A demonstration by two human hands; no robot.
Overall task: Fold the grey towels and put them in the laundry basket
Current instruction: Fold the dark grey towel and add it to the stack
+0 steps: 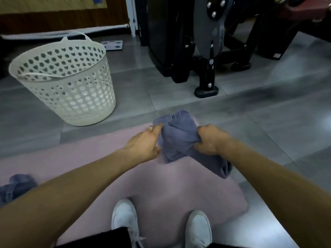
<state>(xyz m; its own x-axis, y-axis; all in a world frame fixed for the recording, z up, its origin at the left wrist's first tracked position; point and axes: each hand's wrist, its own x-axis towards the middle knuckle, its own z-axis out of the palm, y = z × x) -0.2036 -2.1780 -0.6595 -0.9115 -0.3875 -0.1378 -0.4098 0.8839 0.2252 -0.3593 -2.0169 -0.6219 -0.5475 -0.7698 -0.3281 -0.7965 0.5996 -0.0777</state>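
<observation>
Head view: left hand (pixel 144 142), right hand (pixel 208 139) grip bunched grey towel (pixel 179 133).

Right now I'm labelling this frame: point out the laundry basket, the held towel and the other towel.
laundry basket (pixel 71 90): head view, front wall.
held towel (pixel 179 133): head view, bunched middle between the hands.
other towel (pixel 17 186): head view, crumpled top, left edge.

open floor (pixel 136 97) before basket (pixel 75 97), machine base (pixel 206 90) right

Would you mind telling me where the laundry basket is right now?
The white laundry basket stands on the grey floor tiles at upper left, beyond the pink mat.
</observation>
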